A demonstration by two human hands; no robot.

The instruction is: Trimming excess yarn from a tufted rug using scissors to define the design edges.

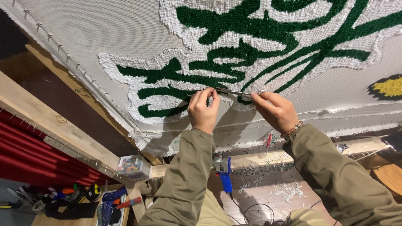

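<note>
Stretched across the upper two thirds of the frame is a pale backing cloth (104, 29), pinned by a row of small nails to a slanted wooden frame (50, 121) that runs from the left edge toward the lower centre. Green tufted shapes (234, 54) bordered in white pile are worked into the cloth, and a yellow tufted patch (391, 86) edged in black is seen at the right edge. At the centre of the frame a pair of metal scissors (234, 92) is held flat against the pile (the blades lie along the lower rim of the green and white design). The left hand (204, 111) is closed around the blade end, fingertips pinched on the metal and touching the cloth. The right hand (274, 111) is clenched on the handle end, a finger passed through a loop; a beaded bracelet (292, 130) is worn at that wrist. Both arms are covered by olive sleeves (184, 180). Below the hands, a blue tool (225, 173) with a cord is mounted on a wooden crossbar (259, 159), and short white yarn clippings (289, 190) are scattered on a board beneath. A clear box of coloured pieces (133, 166) rests on the frame at lower left, beside a red curtain (25, 155) and a cluttered bench with tools (83, 201).
</note>
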